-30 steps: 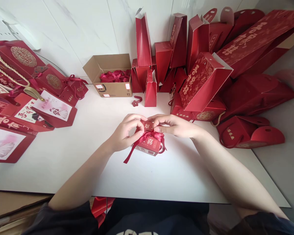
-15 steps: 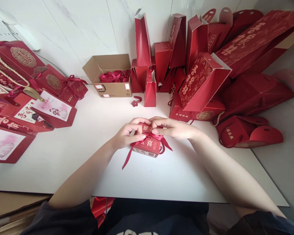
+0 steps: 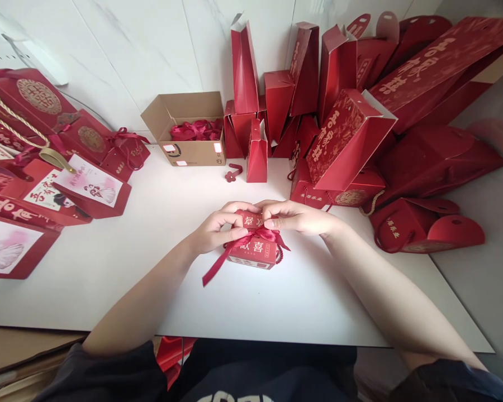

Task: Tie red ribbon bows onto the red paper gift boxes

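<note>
On the white table a small red gift box [image 3: 255, 252] with pale lettering lies in front of me, a dark red ribbon [image 3: 217, 268] tied in a bow across its top. At the box's left side my left hand [image 3: 218, 226] is closed, thumb and fingers pinching the ribbon's left loop. My right hand [image 3: 295, 218] has its fingertips pinched on the bow's right part, near the knot. One ribbon tail hangs off to the lower left, another to the right. A twisted red cord [image 3: 280, 255] shows at the box's right edge.
Behind stands an open cardboard box [image 3: 199, 153] with red ribbons [image 3: 197, 130] inside. A flower-shaped red piece [image 3: 230, 176] lies beside a small upright red box [image 3: 257, 159]. Finished-looking gift boxes [image 3: 94, 187] crowd the left; more red boxes [image 3: 343, 139] are stacked right. The wall [image 3: 142, 56] bounds the back.
The ribbon's left tail has swung slightly left and shows broader. The bow looks flatter and more spread, and the right tail has drawn in. My right hand has shifted slightly right.
</note>
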Available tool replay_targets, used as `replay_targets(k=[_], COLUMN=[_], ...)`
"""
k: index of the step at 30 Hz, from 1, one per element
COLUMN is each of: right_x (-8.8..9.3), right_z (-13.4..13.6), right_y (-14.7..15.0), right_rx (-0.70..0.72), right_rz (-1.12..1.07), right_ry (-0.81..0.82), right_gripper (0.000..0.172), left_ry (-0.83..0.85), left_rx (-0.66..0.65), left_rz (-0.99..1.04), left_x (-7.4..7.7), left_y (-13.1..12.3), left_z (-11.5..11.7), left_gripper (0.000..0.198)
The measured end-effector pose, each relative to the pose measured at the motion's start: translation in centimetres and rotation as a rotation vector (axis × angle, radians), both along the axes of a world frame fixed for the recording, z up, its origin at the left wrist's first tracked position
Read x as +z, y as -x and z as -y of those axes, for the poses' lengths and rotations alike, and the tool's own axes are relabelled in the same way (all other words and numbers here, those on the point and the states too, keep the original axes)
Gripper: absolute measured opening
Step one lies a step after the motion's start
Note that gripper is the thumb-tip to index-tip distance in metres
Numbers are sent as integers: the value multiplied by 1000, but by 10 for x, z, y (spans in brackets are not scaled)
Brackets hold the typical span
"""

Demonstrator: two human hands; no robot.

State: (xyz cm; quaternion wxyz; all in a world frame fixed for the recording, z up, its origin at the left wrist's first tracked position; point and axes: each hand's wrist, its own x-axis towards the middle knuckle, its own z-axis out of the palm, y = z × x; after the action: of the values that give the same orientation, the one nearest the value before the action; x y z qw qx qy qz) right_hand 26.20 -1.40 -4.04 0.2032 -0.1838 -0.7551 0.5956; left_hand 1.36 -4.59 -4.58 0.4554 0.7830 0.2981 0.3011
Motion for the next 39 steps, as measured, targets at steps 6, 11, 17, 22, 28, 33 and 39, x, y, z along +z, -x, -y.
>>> replay_targets(k=[6, 11, 17, 22, 28, 33, 39], right_x=[-8, -12, -16, -13, -13, -8, -9], right_z=[-5, -4, -5, -4, -4, -3, -1], right_y=[-3, -3, -4, -3, -3, -2, 0], right_rx=[32, 17, -20, -92, -48, -41, -60], right_rz=[-36, -80, -112, -107, -81, -63, -63], right_ry=[41, 64, 92, 80, 40, 79, 93], right_gripper=[35, 32, 33, 33, 19, 25, 32], left_ry=[21, 30, 29, 57, 97, 173, 120], left_rx=[-10, 9, 60, 48, 48, 46, 108], left_rz=[-6, 10, 43, 104, 54, 100, 48], left_x=[1, 1, 2, 0, 1, 5, 2], left_y=[2, 6, 8, 7, 6, 3, 0], left_z=[0, -1, -2, -6, -3, 1, 2], left_gripper=[28, 29, 34, 34, 21, 38, 32])
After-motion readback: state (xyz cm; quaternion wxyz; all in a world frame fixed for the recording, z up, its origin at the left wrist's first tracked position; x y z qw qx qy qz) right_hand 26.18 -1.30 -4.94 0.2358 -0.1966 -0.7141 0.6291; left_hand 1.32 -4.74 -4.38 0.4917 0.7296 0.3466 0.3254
